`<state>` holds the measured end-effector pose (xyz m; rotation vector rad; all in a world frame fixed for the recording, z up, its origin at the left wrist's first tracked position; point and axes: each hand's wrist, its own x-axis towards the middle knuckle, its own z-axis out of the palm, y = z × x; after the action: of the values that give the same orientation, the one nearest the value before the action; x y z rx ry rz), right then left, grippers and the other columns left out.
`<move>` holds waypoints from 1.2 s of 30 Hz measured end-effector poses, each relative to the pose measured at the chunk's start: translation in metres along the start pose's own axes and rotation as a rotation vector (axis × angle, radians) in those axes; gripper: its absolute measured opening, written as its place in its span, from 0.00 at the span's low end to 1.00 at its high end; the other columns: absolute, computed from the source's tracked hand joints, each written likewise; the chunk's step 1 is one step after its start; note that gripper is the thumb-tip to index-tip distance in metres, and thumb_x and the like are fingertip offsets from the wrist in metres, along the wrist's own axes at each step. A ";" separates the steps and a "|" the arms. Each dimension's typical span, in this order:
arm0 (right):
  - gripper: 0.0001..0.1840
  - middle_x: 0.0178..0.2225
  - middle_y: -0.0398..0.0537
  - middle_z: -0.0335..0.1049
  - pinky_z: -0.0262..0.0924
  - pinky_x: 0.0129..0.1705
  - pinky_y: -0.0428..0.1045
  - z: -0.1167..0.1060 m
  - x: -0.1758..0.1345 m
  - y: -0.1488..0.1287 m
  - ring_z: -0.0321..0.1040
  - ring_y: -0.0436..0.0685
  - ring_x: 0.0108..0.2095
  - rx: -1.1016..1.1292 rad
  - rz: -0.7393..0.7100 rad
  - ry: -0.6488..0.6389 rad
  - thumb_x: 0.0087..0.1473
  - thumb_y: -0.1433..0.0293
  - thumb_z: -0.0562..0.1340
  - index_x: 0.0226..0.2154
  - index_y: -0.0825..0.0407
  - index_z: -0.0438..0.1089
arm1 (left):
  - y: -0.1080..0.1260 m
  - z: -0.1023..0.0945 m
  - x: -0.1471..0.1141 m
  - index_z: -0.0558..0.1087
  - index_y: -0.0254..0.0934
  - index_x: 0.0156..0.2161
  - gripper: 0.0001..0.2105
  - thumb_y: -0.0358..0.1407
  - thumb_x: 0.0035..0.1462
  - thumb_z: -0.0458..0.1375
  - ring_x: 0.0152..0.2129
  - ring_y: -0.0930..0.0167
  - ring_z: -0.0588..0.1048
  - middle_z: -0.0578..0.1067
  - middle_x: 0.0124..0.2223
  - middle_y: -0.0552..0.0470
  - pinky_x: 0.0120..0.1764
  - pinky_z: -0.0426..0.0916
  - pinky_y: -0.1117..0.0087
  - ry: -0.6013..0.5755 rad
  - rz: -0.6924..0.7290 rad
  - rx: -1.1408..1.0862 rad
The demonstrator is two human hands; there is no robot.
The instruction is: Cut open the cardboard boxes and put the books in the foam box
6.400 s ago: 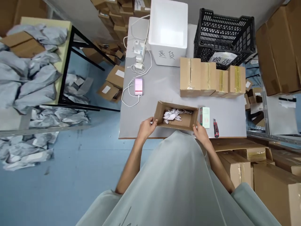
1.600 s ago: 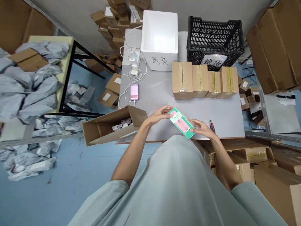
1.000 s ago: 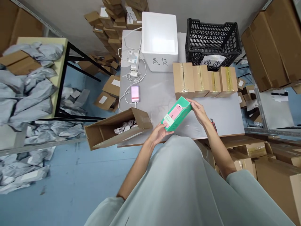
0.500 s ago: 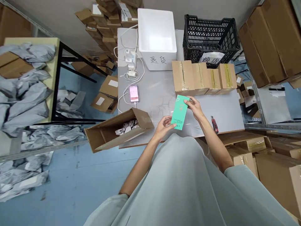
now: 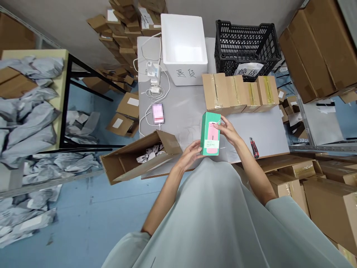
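Note:
A green product box (image 5: 205,130) with a pink device pictured on its front is held above the near edge of the table, its long side upright in view. My left hand (image 5: 190,154) grips its lower left corner. Fingers of my right hand (image 5: 227,130) close on its upper right side, with the thumb over the front face. Several brown cardboard boxes (image 5: 216,91) stand in a row just beyond it. On the left, an open carton (image 5: 134,158) with crumpled paper (image 5: 150,153) inside lies tilted at the table edge.
Farther back stand a white foam box (image 5: 185,72) and a black plastic crate (image 5: 247,48). A phone (image 5: 158,113) with a cable and a power strip (image 5: 154,74) lie at the left; a red utility knife (image 5: 254,148) lies right on the grey table (image 5: 184,100).
The green box has been turned in my hands: the face with printed text has given way to the side with the pink picture. Both hands still hold it.

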<state>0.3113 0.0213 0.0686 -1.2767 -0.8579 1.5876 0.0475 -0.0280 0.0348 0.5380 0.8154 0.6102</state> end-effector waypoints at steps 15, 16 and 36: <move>0.53 0.52 0.46 0.81 0.78 0.52 0.56 -0.007 -0.001 -0.002 0.79 0.61 0.53 0.028 -0.017 -0.040 0.53 0.45 0.77 0.74 0.32 0.57 | -0.006 0.008 -0.005 0.73 0.42 0.64 0.35 0.39 0.52 0.77 0.49 0.59 0.84 0.84 0.56 0.44 0.55 0.79 0.55 0.071 0.028 -0.122; 0.53 0.52 0.45 0.81 0.78 0.53 0.57 -0.006 -0.002 -0.001 0.79 0.62 0.53 0.068 0.001 -0.061 0.53 0.45 0.77 0.74 0.32 0.57 | -0.008 0.006 -0.005 0.74 0.41 0.64 0.35 0.40 0.52 0.76 0.49 0.59 0.84 0.84 0.56 0.43 0.55 0.79 0.56 0.053 0.006 -0.169; 0.50 0.52 0.48 0.81 0.77 0.56 0.58 -0.008 -0.014 -0.002 0.79 0.62 0.51 -0.052 -0.062 -0.034 0.51 0.45 0.78 0.71 0.35 0.64 | -0.016 0.003 -0.008 0.73 0.41 0.63 0.38 0.40 0.49 0.80 0.50 0.55 0.85 0.84 0.57 0.41 0.54 0.79 0.54 0.068 -0.016 -0.035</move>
<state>0.3200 0.0088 0.0733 -1.2507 -0.9571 1.5509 0.0504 -0.0457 0.0304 0.4805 0.8707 0.6297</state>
